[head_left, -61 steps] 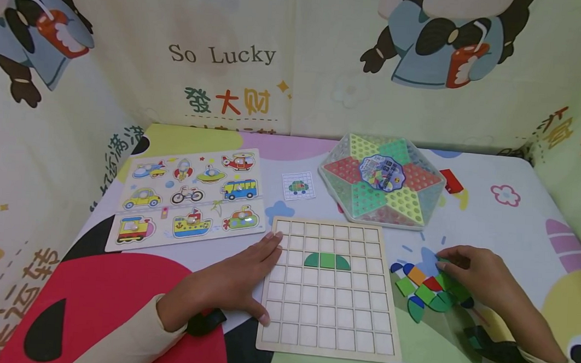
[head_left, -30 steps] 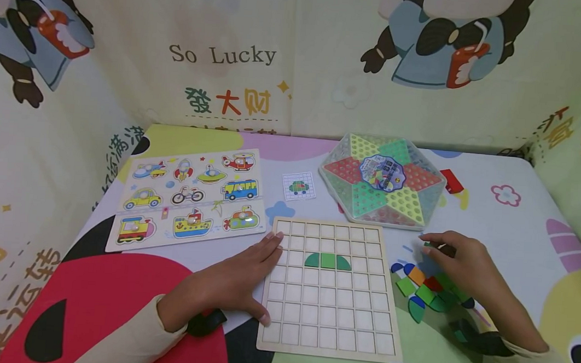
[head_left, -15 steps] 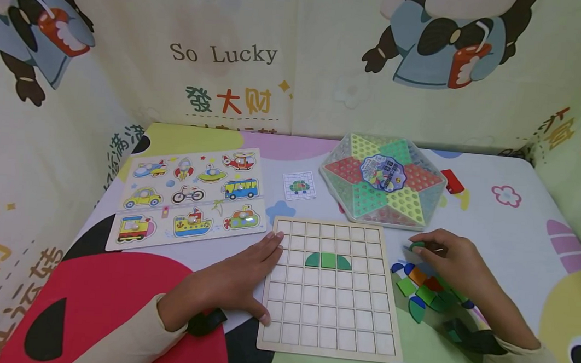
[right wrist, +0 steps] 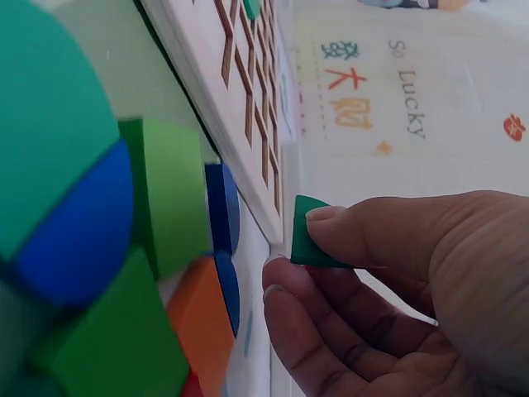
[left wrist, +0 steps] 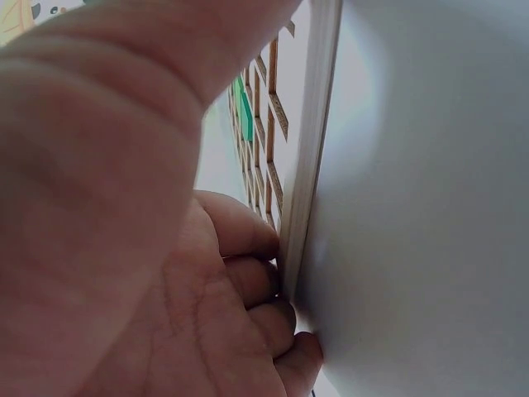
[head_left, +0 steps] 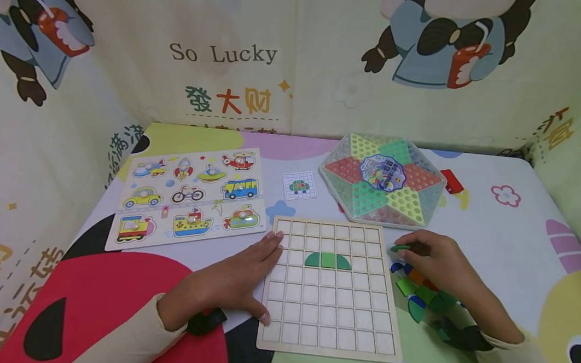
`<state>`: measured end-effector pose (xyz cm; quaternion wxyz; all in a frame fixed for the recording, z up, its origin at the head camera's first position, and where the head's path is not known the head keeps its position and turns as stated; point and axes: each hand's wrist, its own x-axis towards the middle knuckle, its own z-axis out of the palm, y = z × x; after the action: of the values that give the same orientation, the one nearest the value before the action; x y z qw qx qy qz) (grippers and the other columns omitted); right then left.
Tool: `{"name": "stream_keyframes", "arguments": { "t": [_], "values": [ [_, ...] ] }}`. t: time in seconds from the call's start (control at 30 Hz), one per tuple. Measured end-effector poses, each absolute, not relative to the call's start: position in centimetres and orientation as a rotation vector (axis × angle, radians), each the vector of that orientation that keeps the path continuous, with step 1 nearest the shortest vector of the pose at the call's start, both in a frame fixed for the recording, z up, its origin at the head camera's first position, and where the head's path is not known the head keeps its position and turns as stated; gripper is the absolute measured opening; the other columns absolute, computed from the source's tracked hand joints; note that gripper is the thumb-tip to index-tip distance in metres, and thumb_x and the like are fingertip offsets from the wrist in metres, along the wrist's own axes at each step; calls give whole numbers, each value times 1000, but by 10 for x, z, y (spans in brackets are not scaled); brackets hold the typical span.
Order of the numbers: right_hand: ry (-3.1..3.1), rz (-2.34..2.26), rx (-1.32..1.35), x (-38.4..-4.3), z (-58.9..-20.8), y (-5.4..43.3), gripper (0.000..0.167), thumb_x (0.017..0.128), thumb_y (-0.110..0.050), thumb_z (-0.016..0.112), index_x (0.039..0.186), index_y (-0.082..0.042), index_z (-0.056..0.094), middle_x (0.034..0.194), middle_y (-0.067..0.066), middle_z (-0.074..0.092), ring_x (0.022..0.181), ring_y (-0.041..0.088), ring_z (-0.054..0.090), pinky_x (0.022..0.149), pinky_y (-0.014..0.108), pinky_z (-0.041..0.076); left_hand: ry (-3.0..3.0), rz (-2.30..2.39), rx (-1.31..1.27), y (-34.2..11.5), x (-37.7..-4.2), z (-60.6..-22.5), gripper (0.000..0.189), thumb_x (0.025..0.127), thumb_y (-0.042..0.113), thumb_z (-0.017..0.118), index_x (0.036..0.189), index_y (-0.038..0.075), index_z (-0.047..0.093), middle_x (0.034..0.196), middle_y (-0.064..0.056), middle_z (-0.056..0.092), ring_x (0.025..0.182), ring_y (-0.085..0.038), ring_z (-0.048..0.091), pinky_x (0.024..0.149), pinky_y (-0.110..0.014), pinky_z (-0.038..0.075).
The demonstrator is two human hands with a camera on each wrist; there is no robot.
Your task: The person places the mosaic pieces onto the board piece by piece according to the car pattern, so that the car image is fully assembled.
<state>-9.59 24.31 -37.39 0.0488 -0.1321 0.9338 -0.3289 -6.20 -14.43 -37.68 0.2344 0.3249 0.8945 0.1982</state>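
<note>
A thin, flat green piece [right wrist: 306,246], curved along one side, is pinched between thumb and fingers of the right grip [head_left: 436,260], jutting past the fingertips. One wooden grid board [head_left: 330,317], beside it, holds one green square [head_left: 328,260] between two green quarter-rounds [head_left: 312,260]. The left grip [head_left: 243,275], fingers extended, touches the board's left edge.

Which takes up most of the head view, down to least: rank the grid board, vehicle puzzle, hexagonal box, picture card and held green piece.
1. Grid board (nearest the camera, so true size unsure)
2. Vehicle puzzle
3. Hexagonal box
4. Picture card
5. Green piece, seen nearly edge-on
</note>
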Motion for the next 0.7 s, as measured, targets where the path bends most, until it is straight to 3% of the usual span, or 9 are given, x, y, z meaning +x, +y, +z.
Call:
{"name": "stream_keyframes", "arguments": {
  "t": [0.5, 0.7],
  "values": [
    [2766, -1165, -582, -98, -380, 216, 23, 85, 4, 72, 106, -5, 69, 101, 6, 67, 80, 16, 69, 61, 24, 55, 2467, 526, 903, -145, -61, -378, 118, 66, 52, 85, 154, 4, 22, 163, -7, 3, 148, -25, -1, 113, -43, 25],
    [2720, -1234, -777, -100, -384, 206, 23, 83, 9, 71, 101, -5, 70, 96, 1, 65, 82, 16, 69, 68, 26, 56, 2467, 510, 908, -145, -62, -378, 118, 66, 52, 85, 154, 5, 22, 163, -7, 3, 148, -25, 0, 112, -43, 27]
  ]
}}
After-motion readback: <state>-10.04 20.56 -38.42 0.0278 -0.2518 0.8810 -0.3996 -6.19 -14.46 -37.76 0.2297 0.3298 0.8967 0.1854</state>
